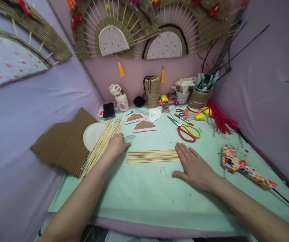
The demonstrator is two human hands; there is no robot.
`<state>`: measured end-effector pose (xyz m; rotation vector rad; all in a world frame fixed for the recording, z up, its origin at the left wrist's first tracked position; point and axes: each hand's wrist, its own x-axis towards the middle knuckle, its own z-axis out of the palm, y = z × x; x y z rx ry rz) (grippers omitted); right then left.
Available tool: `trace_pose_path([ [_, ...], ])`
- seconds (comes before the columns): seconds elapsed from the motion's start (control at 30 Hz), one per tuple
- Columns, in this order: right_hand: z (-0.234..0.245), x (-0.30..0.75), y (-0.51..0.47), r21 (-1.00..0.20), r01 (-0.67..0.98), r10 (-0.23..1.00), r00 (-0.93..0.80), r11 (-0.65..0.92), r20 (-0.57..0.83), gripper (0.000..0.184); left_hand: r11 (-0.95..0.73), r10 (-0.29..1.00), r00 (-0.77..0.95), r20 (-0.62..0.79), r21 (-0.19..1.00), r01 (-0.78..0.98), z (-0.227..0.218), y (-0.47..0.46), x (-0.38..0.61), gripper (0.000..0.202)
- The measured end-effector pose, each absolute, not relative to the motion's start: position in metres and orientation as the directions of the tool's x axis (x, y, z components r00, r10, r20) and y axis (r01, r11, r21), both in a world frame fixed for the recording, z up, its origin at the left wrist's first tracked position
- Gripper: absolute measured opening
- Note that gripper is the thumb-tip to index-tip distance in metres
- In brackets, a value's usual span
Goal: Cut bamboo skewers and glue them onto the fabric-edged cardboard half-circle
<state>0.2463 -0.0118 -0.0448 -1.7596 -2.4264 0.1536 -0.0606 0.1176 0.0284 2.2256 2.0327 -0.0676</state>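
My right hand [194,169] lies flat with its fingers stretched out, its fingertips over the right ends of a row of thin bamboo sticks [151,156]. The row lies side by side across the table, its left ends fairly even. At the left, my left hand [116,146] rests at the right side of a larger loose bundle of bamboo sticks [101,144]. Its thumb stands apart from the fingers, which are partly hidden; no stick shows clearly in its grasp. A clear protractor [129,138] lies just beyond the left thumb.
Brown cardboard [61,141] and a white disc [91,136] lie under the bundle. Behind are half-round cardboard pieces [144,125], scissors [184,129] and a twine spool [152,91]. A flower-patterned glue gun [245,166] with a cord lies right. Woven fans [167,45] hang behind.
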Motion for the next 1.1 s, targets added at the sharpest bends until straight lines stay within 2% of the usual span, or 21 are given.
trace_pose_path([
  [0.13,-0.044,0.247,-0.011,-0.168,0.935,0.95,-0.309,0.313,0.052,0.1,-0.076,0.986,0.087,-0.145,0.081,0.994,0.025,0.125,-0.059,0.047],
  [0.23,-0.045,0.247,-0.012,-0.168,0.932,0.947,-0.313,0.321,0.069,0.101,-0.072,0.987,0.096,-0.129,0.181,0.981,0.03,0.132,-0.064,0.032],
  [0.3,-0.044,0.247,-0.012,-0.171,0.933,0.948,-0.312,0.318,0.063,0.1,-0.03,0.992,0.07,-0.106,0.341,0.939,0.037,0.134,-0.066,0.019],
  [0.37,-0.041,0.247,-0.012,-0.177,0.935,0.952,-0.305,0.306,0.034,0.1,0.02,0.994,0.045,-0.097,0.577,0.816,0.046,0.13,-0.06,0.012],
  [0.43,-0.037,0.245,-0.012,-0.187,0.938,0.955,-0.298,0.293,0.005,0.102,0.031,0.989,0.095,-0.11,0.797,0.603,0.053,0.118,-0.044,0.017],
  [0.5,-0.034,0.244,-0.012,-0.194,0.939,0.956,-0.292,0.284,-0.014,0.103,0.021,0.962,0.229,-0.146,0.881,0.472,0.055,0.099,-0.017,0.031],
  [0.6,-0.033,0.243,-0.011,-0.196,0.942,0.959,-0.283,0.273,-0.027,0.104,0.003,0.916,0.348,-0.2,0.871,0.491,0.046,0.066,0.029,0.051],
  [0.63,-0.034,0.243,-0.011,-0.197,0.941,0.958,-0.284,0.275,-0.02,0.103,-0.035,0.901,0.388,-0.193,0.859,0.51,0.041,0.057,0.042,0.051],
  [0.77,-0.037,0.244,-0.011,-0.211,0.931,0.954,-0.3,0.298,0.022,0.101,-0.203,0.889,0.44,-0.13,0.75,0.63,0.021,0.037,0.071,0.037],
  [0.9,-0.039,0.245,-0.011,-0.213,0.936,0.958,-0.287,0.281,0.006,0.101,-0.226,0.909,0.397,-0.127,0.649,0.726,0.015,0.035,0.072,0.038],
  [1.1,-0.043,0.245,-0.011,-0.202,0.934,0.956,-0.289,0.294,0.054,0.104,-0.32,0.917,0.393,-0.068,0.465,0.826,0.015,0.037,0.066,0.035],
])
